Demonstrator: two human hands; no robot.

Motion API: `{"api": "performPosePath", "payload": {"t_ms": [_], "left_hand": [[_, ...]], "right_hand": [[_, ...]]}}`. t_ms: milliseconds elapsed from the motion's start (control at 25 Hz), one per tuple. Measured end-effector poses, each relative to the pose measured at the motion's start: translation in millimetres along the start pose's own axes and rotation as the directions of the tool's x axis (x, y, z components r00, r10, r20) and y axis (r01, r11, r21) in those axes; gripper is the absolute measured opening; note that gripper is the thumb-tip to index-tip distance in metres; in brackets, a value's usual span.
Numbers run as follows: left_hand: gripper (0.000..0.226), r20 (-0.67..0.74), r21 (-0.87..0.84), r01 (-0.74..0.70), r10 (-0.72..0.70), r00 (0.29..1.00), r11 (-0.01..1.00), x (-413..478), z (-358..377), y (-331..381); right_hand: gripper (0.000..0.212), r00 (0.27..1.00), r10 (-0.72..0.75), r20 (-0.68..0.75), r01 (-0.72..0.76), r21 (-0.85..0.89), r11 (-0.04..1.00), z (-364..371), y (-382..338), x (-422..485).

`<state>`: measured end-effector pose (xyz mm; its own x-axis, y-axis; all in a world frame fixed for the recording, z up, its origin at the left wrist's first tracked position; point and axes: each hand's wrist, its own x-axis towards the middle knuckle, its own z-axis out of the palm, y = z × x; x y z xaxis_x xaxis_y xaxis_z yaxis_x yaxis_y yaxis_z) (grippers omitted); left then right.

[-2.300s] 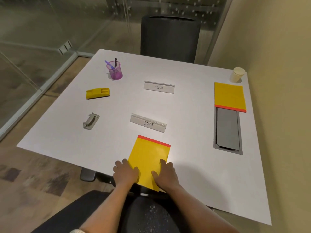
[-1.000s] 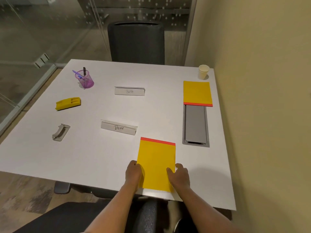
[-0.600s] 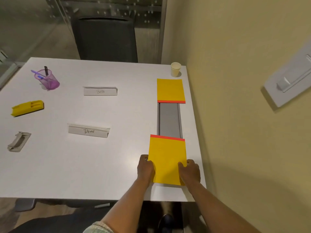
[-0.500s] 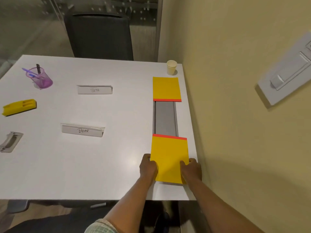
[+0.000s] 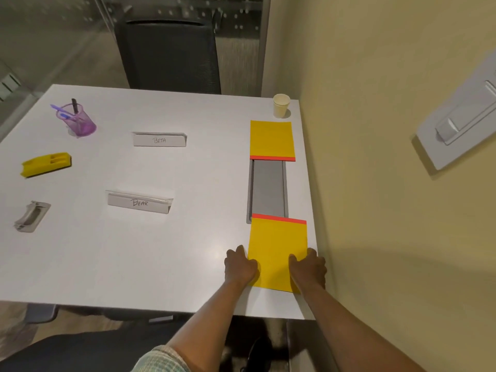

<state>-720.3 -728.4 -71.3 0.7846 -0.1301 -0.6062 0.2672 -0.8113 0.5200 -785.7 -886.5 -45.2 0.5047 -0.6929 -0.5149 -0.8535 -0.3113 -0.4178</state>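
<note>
Grip: both hands on one thing. L hand is on the left edge of the near pad, R hand on its right edge, both at the low corners. Fingers bent, clamped narrow on the pad's sides. Can't tell if thumbs sit over or under.
Pad pos: flat on the table, between my hands, red strip at the end away from me.
Just ahead of grip: grey hatch set in the tabletop. The pad's red strip just covers the hatch's near end.
Further ahead: far pad, same yellow, red strip twd me, at the hatch's other end. Paper cup is just beyond it, at the corner.
Right of grip: table edge just beside R hand, then the wall.
Left of grip: BEAR card well apart, BETA card ahead-left of that.
Far left of grip: pen cup, yellow tool, grey tool. None touched.
Done, I reckon: most of it. Pad is down on the wall side, roughly in line w/ the far pad, the two facing red-to-red across the hatch.
Left, I reckon: small squaring only, since the pad sits a bit skewed vs the hatch. Then hands off.
Watch: pad's right edge is near the table edge, so any nudge should go left or fwd, not right.
</note>
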Motion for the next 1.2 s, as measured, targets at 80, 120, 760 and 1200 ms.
{"api": "performPosePath", "payload": {"t_ms": [80, 120, 760, 1200], "left_hand": [[0.036, -0.016, 0.028, 0.014, -0.014, 1.0, 1.0, 0.2, -12.7, -13.6], [0.034, -0.027, 0.037, 0.026, -0.025, 0.999, 0.999, 0.0, -21.4, -22.9], [0.041, -0.26, -0.14, 0.2, -0.231, 0.938, 0.97, -14.3, -203.9, -196.9], [0.045, -0.315, -0.146, 0.22, -0.256, 0.914, 0.965, -33.9, -280.1, -278.4]], "right_hand": [[0.064, 0.997, -0.052, -0.058, 0.048, -0.055, 0.997, 3.8, -8.9, -5.8], [0.064, 0.993, -0.09, -0.075, 0.083, -0.084, 0.993, 7.6, -15.2, -9.5], [0.062, 0.862, -0.473, 0.182, 0.502, -0.174, 0.847, 156.6, -152.6, -133.1], [0.062, 0.771, -0.566, 0.29, 0.625, -0.18, 0.759, 231.3, -216.5, -210.1]]}}
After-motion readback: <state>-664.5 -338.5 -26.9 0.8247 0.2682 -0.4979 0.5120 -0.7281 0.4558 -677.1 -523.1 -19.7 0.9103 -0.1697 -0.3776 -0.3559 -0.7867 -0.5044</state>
